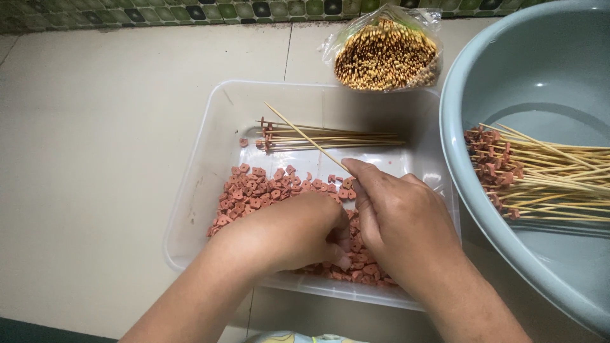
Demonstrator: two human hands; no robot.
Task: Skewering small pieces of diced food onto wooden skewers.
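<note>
In the clear tray (203, 159), the right hand (397, 219) pinches a bare skewer (305, 136), the left hand (289, 232) closes on meat pieces (254, 190); many skewers in the basin (508, 82) are done, many pieces left.

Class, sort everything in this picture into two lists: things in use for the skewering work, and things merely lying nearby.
In use: right hand, bamboo skewer, left hand, reddish pieces, clear tray.
Lying about: bagged skewers, tray's finished skewers, grey basin, tiled border.

**Floor and wall edge**

Pale beige tiled floor (95, 159), thin grout lines crossing it, soft even light with faint glare. Along the top edge runs a strip of small green and dark mosaic tiles (159, 13). Dark band (38, 331) at bottom left corner.
</note>
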